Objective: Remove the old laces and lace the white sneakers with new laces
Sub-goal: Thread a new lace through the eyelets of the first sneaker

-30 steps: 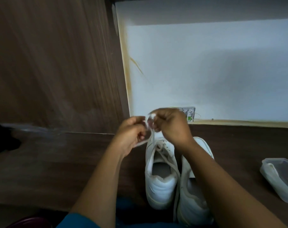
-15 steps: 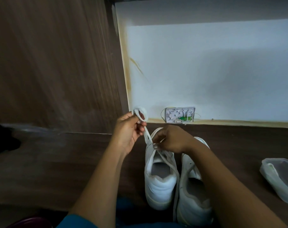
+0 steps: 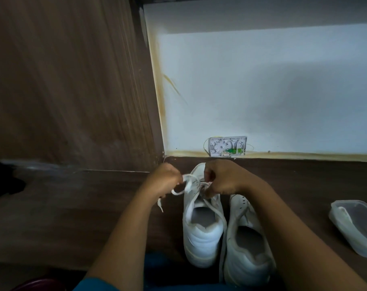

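Two white sneakers stand side by side on the dark wooden table [image 3: 73, 217], heels toward me. The left sneaker [image 3: 201, 234] carries a white lace [image 3: 188, 182] that loops up over its toe end, with one loose end hanging down on its left side. My left hand [image 3: 163, 179] grips the looped lace just left of that shoe. My right hand [image 3: 220, 179] pinches the lace over the shoe's eyelets. The right sneaker [image 3: 245, 248] sits partly under my right forearm, and I see no lace across its tongue.
A clear plastic container [image 3: 354, 225] lies at the table's right edge. A small white wall box [image 3: 227, 146] with green parts sits where the white wall meets the table. A brown wooden panel [image 3: 63, 80] rises on the left. Something black [image 3: 2, 181] lies at the far left.
My left hand has come down from above the shoe, bringing the lace loop lower. My right hand stays at the eyelets of the left sneaker after dropping there from the raised lace.
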{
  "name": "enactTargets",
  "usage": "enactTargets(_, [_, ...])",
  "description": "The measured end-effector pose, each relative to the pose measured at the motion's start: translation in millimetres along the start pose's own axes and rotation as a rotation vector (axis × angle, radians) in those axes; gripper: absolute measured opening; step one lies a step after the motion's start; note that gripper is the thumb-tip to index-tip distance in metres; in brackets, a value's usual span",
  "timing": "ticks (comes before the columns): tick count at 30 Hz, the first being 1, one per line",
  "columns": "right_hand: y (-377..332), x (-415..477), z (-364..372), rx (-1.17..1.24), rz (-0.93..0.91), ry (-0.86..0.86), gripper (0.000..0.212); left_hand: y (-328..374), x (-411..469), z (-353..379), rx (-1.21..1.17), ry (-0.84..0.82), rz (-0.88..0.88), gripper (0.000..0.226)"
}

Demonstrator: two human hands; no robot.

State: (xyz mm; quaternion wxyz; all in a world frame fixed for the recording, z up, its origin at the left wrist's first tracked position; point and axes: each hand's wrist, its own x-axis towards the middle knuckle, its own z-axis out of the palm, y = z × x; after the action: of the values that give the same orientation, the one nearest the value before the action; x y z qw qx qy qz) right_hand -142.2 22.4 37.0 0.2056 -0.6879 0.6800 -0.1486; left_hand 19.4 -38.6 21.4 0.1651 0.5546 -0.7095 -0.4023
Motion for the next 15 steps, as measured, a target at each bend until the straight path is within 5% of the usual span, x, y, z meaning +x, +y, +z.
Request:
enactTargets(2, [-2.8,-1.6,1.0,-0.128,-0.006,-0.035,0.029,-4.2,3.3,4.5,0.217,0.025,-0.021,0.033])
enactTargets(4, [-11.4,-2.8,5.9,-0.331,-0.031,-0.011,0.033,-2.6,5.3,8.0,0.152,0.038,0.066,0.05])
enactTargets(9, [-25.6,-4.7,19.8,-0.583,0.025,0.066,0.062,5.4,0.9,22.2,0.052,-0.253,0.291,0.053])
enactTargets(15, [-31.0,-9.4,35.5,-0.618,0.002,0.127,0.047,3.2,5.9,25.8,0.114,-0.185,0.29,0.026])
